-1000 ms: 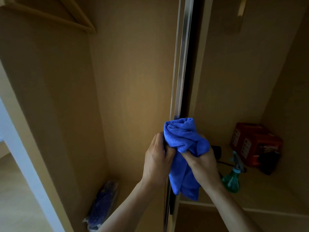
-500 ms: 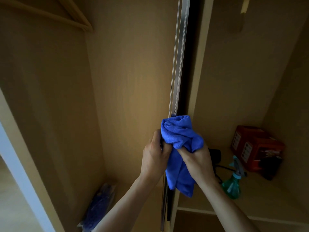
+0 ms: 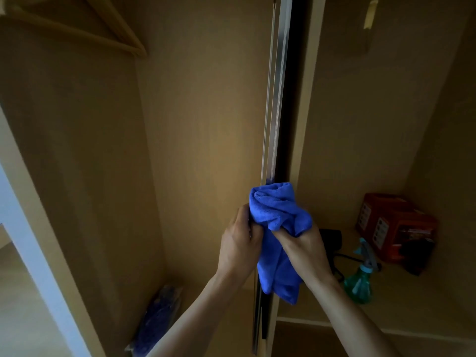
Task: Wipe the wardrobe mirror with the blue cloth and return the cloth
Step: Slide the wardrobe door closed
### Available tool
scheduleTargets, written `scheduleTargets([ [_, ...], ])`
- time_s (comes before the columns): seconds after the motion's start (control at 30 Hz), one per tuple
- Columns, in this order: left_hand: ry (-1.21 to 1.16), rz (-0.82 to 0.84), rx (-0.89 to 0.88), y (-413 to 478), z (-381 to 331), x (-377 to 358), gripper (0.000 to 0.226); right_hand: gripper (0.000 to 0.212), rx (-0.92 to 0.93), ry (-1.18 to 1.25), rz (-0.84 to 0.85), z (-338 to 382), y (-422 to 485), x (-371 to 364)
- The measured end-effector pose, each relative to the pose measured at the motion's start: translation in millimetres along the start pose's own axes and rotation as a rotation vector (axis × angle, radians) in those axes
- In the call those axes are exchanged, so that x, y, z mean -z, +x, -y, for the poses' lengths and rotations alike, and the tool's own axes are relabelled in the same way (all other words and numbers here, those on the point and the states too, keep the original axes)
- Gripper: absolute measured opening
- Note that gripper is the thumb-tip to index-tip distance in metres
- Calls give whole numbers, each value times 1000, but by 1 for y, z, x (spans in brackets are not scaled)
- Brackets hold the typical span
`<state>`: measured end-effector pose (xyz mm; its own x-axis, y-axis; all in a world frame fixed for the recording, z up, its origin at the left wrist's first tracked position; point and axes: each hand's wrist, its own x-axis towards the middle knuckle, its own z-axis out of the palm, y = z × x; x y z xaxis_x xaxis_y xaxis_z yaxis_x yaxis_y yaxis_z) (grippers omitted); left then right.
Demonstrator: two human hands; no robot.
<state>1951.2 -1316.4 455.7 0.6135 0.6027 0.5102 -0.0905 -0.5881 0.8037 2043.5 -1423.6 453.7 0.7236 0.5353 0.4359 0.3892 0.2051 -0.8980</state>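
Cloth [image 3: 279,213] bunched at the door edge [image 3: 277,99]; our left hand [image 3: 238,249] pinches its left side, our right hand [image 3: 306,253] clenches its middle, fingers curled.

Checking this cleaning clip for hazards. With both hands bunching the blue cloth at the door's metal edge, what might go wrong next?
The left hand and right hand grip the blue cloth at the metal door edge; if the door slides, it might pinch them.
The cloth's hanging tail lies over the dark gap beside that edge and may snag.
The spray bottle stands on the shelf near the right forearm; a swing could topple it.
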Motion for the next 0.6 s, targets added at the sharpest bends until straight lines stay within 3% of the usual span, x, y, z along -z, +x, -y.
scheduleTargets([
  [0.1,16,30,1,-9,3,5,22,51,-29,48,1,3,-10,-3],
  [0.27,-10,87,-18,-32,8,14,26,41,-104,-27,-25,8,-35,-1],
  [0.4,-104,149,2,-50,12,21,21,11,-127,-1,-58,16,-59,-2],
  [0.6,-285,310,123,-96,21,22,21,25,-184,-39,-82,17,-109,-2],
])
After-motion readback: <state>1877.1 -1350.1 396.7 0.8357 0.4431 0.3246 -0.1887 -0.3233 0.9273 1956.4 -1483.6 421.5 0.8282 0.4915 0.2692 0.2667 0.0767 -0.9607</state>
